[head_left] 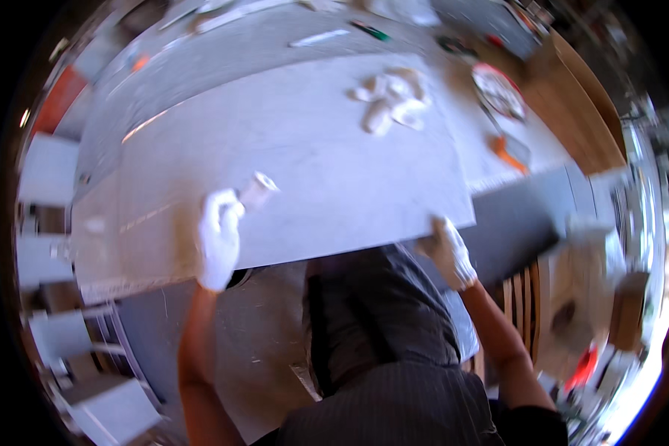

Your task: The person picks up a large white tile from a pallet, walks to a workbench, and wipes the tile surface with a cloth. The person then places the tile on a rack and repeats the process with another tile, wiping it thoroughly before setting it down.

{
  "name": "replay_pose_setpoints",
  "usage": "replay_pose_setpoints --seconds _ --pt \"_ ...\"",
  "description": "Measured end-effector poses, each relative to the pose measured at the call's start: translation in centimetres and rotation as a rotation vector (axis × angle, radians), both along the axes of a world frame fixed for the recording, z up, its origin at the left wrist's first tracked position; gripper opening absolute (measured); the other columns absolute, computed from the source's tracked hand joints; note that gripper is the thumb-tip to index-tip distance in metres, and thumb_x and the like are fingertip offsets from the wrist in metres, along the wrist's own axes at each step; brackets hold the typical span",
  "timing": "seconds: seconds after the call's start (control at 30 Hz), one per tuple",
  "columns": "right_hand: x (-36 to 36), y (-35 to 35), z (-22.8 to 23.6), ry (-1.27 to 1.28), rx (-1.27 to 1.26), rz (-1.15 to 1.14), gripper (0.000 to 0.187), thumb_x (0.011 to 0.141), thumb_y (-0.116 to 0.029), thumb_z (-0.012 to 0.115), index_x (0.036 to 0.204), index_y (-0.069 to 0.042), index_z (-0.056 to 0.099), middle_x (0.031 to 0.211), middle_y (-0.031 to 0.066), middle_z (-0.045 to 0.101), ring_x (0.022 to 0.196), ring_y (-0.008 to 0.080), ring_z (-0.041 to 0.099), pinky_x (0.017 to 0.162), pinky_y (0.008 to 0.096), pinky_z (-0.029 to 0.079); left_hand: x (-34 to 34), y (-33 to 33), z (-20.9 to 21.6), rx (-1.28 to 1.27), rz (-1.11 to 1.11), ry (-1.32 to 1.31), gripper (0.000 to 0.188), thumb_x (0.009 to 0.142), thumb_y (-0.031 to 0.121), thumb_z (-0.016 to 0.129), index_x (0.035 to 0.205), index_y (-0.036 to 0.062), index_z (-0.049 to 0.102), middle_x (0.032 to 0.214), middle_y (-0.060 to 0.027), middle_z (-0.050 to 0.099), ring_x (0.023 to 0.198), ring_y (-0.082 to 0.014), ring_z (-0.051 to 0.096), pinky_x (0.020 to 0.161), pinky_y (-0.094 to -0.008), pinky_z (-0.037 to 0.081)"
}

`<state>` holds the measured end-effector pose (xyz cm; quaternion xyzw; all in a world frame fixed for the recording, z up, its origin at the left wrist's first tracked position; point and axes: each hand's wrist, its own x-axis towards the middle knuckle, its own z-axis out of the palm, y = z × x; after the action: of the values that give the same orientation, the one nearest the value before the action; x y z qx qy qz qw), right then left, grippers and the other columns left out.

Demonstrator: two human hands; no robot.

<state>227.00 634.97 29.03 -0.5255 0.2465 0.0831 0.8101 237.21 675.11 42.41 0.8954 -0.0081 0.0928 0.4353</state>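
A large pale grey, flat panel (297, 149) lies across the worktable in front of me, its near edge close to my body. My left hand (219, 241), in a white knitted glove, is over the panel's near left part, its fingers closed on the end of a small white roll (259, 190). My right hand (450, 254), also gloved, is at the panel's near right corner, fingers closed around the edge; the thumb is blurred. A crumpled bunch of white gloves or cloth (395, 97) rests on the panel's far right part.
Beyond the panel lie a white strip (318, 39) and a green-and-black tool (370, 30). An orange-handled tool (511, 154) and a round red-rimmed container (498, 91) are to the right, beside a cardboard box (572, 100). White stacked items (48, 167) stand at left.
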Motion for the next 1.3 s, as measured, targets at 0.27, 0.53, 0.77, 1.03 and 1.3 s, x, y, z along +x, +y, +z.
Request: replay_pose_setpoints --seconds 0.27,0.53,0.77,1.03,1.3 --pt "-8.1 2.9 8.1 -0.157 0.054 0.172 0.057 0.093 -0.026 0.067 0.139 -0.004 0.040 0.121 0.0091 0.055 0.108 0.0188 0.057 0.096 0.0341 0.047 -7.8 -14.9 -1.6 0.201 -0.625 -0.259 0.018 0.079 0.005 0.067 0.095 0.0079 0.061 0.096 -0.0081 0.062 0.092 -0.0288 0.059 0.081 -0.0405 0.046" --pt "-11.1 4.2 8.4 -0.112 -0.064 -0.091 0.028 0.098 -0.019 0.059 0.120 -0.002 0.061 0.107 0.0060 0.066 0.097 0.0130 0.061 0.088 0.0294 0.049 -11.7 -21.0 -2.0 0.269 -0.781 -0.311 0.027 0.076 0.007 0.072 0.099 0.0121 0.059 0.092 -0.0050 0.057 0.091 -0.0271 0.059 0.083 -0.0414 0.046" --pt "-13.2 0.1 7.6 -0.053 -0.235 -0.199 0.030 0.100 -0.023 0.053 0.121 -0.002 0.057 0.108 0.0062 0.063 0.099 0.0144 0.059 0.093 0.0324 0.046 -7.8 -22.1 -2.9 0.316 -0.863 -0.368 0.043 0.085 0.021 0.069 0.125 0.0122 0.056 0.127 -0.0104 0.056 0.117 -0.0307 0.052 0.101 -0.0460 0.041" --pt "-15.3 -0.3 7.4 0.119 -0.235 -0.247 0.024 0.095 -0.021 0.063 0.115 -0.007 0.061 0.105 0.0055 0.061 0.097 0.0154 0.059 0.091 0.0332 0.047 -2.7 -27.0 -4.9 0.579 -0.885 -0.475 0.056 0.088 0.047 0.059 0.132 0.0128 0.055 0.134 -0.0109 0.053 0.132 -0.0298 0.042 0.114 -0.0500 0.025" --pt "-13.3 0.2 8.9 -0.143 -0.354 0.051 0.013 0.099 -0.013 0.052 0.105 -0.002 0.057 0.105 0.0090 0.057 0.096 0.0154 0.057 0.088 0.0308 0.048 -5.9 -23.4 -3.9 0.061 -1.034 -0.432 0.035 0.078 0.019 0.076 0.110 0.0101 0.066 0.118 -0.0083 0.062 0.117 -0.0235 0.055 0.108 -0.0464 0.039"
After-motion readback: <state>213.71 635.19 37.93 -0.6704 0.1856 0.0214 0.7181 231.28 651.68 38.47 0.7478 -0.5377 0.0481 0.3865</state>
